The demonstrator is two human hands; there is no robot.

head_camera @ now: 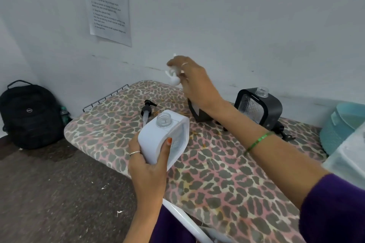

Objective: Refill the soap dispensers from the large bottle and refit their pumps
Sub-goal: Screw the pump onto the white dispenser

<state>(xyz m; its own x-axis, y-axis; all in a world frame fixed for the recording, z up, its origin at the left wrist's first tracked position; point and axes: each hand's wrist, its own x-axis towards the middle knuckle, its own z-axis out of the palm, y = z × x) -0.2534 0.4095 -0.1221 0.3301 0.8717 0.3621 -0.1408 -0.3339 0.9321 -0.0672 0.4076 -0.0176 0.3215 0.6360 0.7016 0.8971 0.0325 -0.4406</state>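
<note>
My left hand [147,165] grips the white dispenser [165,139], neck open; my right hand [189,79] pinches its blurred white pump [173,79] at twelve o'clock, best lowered tube-first.

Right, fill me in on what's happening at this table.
A person is partway through refilling soap dispensers. The left hand grips a white square dispenser bottle, tilted, its neck open. The right hand, raised above the leopard-print table, pinches a blurred white pump. A black-framed dispenser stands open at the back, another partly hidden behind the right wrist. A black pump lies loose on the table.
</note>
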